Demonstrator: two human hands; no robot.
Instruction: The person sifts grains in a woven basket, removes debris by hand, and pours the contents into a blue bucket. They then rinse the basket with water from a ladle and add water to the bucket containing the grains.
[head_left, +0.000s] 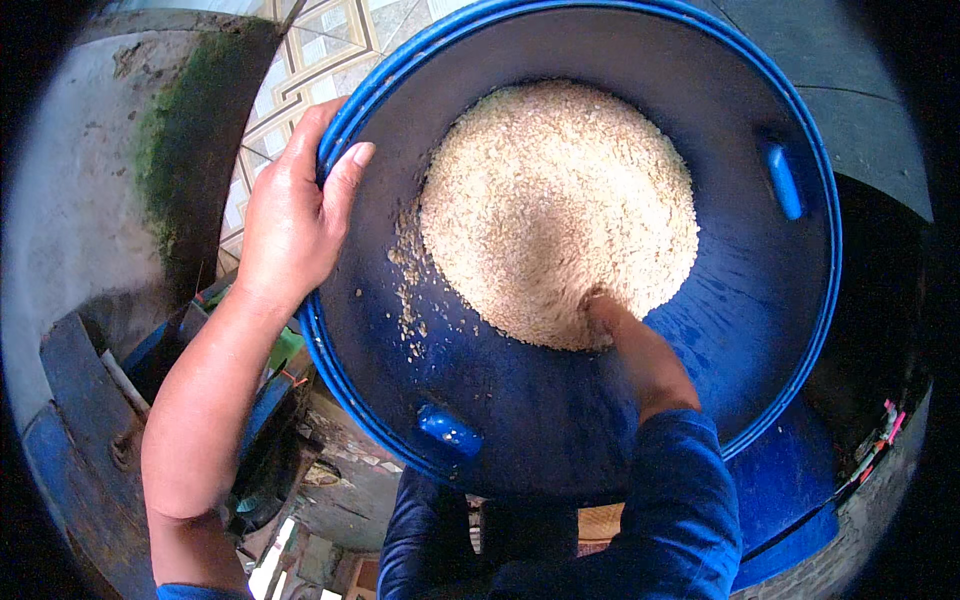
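Observation:
A big blue plastic drum [560,430] opens toward me, its round mouth filling much of the view. Inside lies a heap of pale, cream-coloured coarse flakes [540,170], with a shallow hollow near its middle. My left hand [300,205] is closed over the drum's left rim, thumb on the inner side and fingers outside. My right hand [600,310] reaches into the drum and is sunk in the near side of the heap. Its fingers are buried, so their shape is hidden. Loose flakes [408,275] stick to the inner wall at left.
Patterned tiles [335,50] lie beyond the drum at upper left. A grey wall [90,170] with green growth stands at far left. Dark boards and clutter [270,400] sit below my left forearm. Another blue surface [790,480] shows at lower right.

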